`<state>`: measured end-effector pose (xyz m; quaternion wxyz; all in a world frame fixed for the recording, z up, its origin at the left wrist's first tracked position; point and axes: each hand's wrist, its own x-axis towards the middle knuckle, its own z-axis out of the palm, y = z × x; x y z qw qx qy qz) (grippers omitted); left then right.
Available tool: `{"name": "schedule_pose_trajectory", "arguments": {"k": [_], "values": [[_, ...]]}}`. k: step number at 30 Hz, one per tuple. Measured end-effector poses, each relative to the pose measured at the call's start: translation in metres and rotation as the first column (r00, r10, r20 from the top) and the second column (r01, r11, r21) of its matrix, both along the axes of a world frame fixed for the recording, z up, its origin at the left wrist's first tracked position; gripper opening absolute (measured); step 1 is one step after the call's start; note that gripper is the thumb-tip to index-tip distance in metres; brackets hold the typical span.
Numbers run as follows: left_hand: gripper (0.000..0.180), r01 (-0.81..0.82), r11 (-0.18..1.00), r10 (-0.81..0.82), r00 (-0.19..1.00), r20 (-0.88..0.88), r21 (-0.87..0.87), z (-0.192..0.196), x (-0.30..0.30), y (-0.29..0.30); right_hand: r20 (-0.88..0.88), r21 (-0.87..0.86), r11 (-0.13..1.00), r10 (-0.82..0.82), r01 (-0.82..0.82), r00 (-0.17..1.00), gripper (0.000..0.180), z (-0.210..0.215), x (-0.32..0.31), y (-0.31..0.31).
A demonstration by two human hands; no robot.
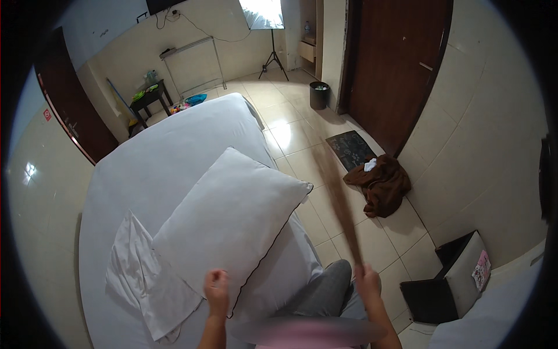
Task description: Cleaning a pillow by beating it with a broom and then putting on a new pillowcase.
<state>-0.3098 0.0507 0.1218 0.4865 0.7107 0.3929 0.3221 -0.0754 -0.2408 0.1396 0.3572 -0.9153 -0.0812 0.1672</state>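
A large white pillow [232, 218] lies tilted on the bed [157, 157], which has a white sheet. My left hand [217, 289] grips the pillow's near edge. My right hand [367, 283] is closed around the lower end of a long brown stick [337, 195], which is motion-blurred and reaches up and to the left over the tiled floor. A folded white pillowcase [145, 273] lies on the sheet just left of the pillow. My grey-trousered knee [328, 288] shows between my hands.
A brown cloth heap [381, 185] and a dark mat [350, 149] lie on the floor by a wooden door [395, 70]. A black bin [318, 95], light stand [273, 52], small dark table [150, 99] and metal rack stand at the back. A dark open box [447, 279] sits at right.
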Motion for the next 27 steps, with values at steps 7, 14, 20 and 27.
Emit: {"name": "schedule_pose_trajectory", "arguments": {"k": [7,14,20,27], "values": [[0.052,-0.59,0.8,0.511,0.767,0.388,0.11,-0.014,-0.013,0.052,-0.11,-0.239,0.868,0.421,-0.435,0.9,0.041,-0.074,0.0,-0.022],[0.064,-0.231,0.904,0.408,0.718,-0.564,0.359,-0.082,-0.045,0.042,0.167,-0.008,1.0,-0.015,0.017,0.986,0.04,-0.084,0.005,-0.06],[0.069,-0.59,0.782,0.614,0.785,-0.081,0.2,-0.118,-0.048,0.037,-0.086,-0.411,0.796,0.452,-0.445,0.888,0.04,-0.114,0.014,-0.117],[0.063,0.138,0.444,0.366,0.874,0.32,-0.885,-0.031,-0.045,0.011,-0.078,-0.03,0.993,-0.116,0.114,0.99,0.038,-0.109,0.005,-0.107]]}}
